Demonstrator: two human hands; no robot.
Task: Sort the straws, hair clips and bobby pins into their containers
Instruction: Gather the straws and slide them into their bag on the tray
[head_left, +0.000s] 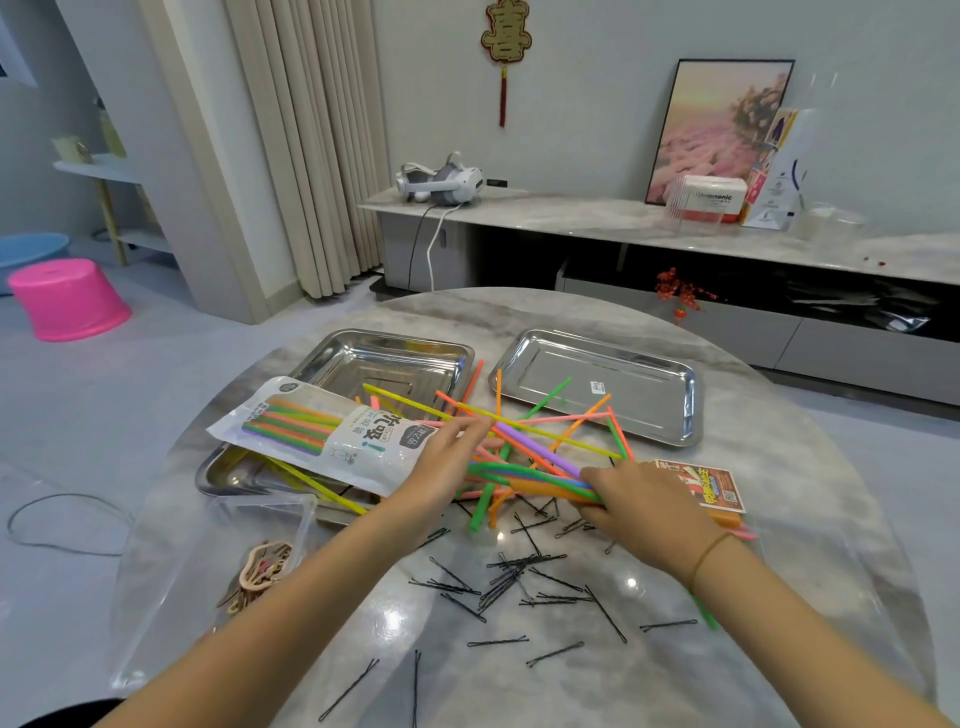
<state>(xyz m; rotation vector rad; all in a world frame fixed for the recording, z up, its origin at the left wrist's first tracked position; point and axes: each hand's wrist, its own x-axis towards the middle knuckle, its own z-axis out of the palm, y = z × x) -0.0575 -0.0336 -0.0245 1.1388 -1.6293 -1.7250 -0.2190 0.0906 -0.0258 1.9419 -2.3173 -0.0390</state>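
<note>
Head view: left hand (447, 462) grips the mouth of the straw bag (322, 431), which lies across a steel tray (374, 358). Right hand (644, 501) clutches bundled thick straws (540, 480) above scattered bobby pins (514, 571). The bag's print is Chinese; a far box (709, 200) reads "…anonic".

Both forearms extend forward; left hand (448, 457) pinches, right hand (647, 506) grips one bundle of coloured plastic straws (543, 480)
</note>
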